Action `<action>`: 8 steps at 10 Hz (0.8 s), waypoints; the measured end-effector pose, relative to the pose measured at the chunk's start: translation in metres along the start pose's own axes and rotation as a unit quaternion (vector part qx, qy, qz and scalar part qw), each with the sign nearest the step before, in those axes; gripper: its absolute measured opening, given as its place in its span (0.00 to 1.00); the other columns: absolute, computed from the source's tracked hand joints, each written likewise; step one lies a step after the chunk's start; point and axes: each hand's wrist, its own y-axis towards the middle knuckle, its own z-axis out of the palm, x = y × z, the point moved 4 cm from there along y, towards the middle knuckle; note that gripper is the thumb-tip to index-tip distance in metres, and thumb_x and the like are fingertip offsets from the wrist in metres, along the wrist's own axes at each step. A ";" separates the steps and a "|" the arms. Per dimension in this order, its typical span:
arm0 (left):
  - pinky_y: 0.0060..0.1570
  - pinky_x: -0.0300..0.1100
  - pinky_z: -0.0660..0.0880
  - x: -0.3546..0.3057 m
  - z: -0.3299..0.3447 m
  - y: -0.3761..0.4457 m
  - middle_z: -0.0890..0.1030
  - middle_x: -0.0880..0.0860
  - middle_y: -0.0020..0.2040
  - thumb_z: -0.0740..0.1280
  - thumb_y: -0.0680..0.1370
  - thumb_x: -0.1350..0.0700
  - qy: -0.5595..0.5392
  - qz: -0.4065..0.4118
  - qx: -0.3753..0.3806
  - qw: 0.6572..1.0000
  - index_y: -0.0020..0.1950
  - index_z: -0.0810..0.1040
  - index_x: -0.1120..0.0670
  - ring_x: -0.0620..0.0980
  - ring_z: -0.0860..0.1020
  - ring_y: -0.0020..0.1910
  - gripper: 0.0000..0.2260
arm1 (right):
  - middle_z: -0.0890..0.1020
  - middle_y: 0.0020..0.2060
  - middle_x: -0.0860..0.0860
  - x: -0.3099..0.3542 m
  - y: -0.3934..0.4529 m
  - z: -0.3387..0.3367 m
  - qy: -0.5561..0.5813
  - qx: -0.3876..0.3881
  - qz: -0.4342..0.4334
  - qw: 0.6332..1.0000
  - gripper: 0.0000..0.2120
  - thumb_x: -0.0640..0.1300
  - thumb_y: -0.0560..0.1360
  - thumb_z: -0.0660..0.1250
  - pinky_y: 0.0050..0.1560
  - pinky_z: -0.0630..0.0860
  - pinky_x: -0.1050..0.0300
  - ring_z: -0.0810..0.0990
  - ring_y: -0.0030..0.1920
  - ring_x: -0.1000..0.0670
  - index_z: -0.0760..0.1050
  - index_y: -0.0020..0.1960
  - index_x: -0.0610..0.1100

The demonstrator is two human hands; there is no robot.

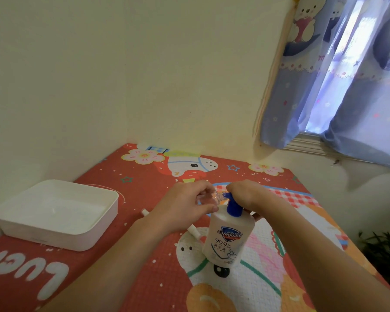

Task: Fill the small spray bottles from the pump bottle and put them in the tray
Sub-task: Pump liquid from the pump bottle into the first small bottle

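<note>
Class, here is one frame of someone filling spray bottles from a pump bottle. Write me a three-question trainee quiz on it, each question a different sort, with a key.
1. True or false: the white tray already holds bottles.
2. Which hand grips the small spray bottle at the blue pump spout? A left hand B right hand
3. Fill in: the pump bottle stands to the ____ of the tray.

Key: 1 false; 2 A; 3 right

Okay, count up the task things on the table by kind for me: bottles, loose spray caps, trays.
Pump bottle: 1
Small spray bottle, held in the left hand at the pump spout: 1
White spray caps lying on the mat: 2
White tray: 1
Total: 5
</note>
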 end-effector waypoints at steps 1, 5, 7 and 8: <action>0.44 0.30 0.70 -0.003 -0.003 0.000 0.81 0.40 0.47 0.73 0.72 0.47 0.001 0.011 0.000 1.000 0.56 0.79 0.46 0.36 0.76 0.45 0.14 | 0.78 0.58 0.37 0.000 -0.011 -0.003 0.089 0.024 0.041 0.995 0.08 0.42 0.82 0.52 0.51 0.77 0.47 0.79 0.57 0.36 0.68 0.49 0.41; 0.48 0.35 0.74 -0.010 -0.012 0.000 0.82 0.41 0.51 0.72 0.73 0.47 0.010 0.032 -0.010 0.999 0.57 0.79 0.46 0.36 0.77 0.48 0.13 | 0.80 0.52 0.40 -0.005 -0.004 -0.005 0.089 0.073 0.054 0.992 0.17 0.55 0.79 0.54 0.48 0.79 0.47 0.83 0.51 0.38 0.73 0.50 0.43; 0.47 0.36 0.72 -0.009 -0.008 0.001 0.81 0.42 0.50 0.73 0.73 0.48 0.013 0.030 -0.008 0.999 0.57 0.79 0.47 0.39 0.76 0.47 0.13 | 0.76 0.47 0.38 -0.002 -0.001 -0.001 0.036 0.044 0.017 0.998 0.08 0.42 0.82 0.54 0.46 0.72 0.52 0.73 0.43 0.43 0.67 0.49 0.39; 0.48 0.35 0.73 -0.006 -0.005 -0.001 0.81 0.41 0.49 0.73 0.73 0.49 -0.004 0.019 0.002 1.000 0.56 0.80 0.46 0.38 0.77 0.47 0.13 | 0.71 0.47 0.43 0.000 0.002 -0.003 0.011 -0.008 -0.002 1.000 0.05 0.36 0.82 0.52 0.50 0.72 0.53 0.70 0.47 0.46 0.65 0.50 0.40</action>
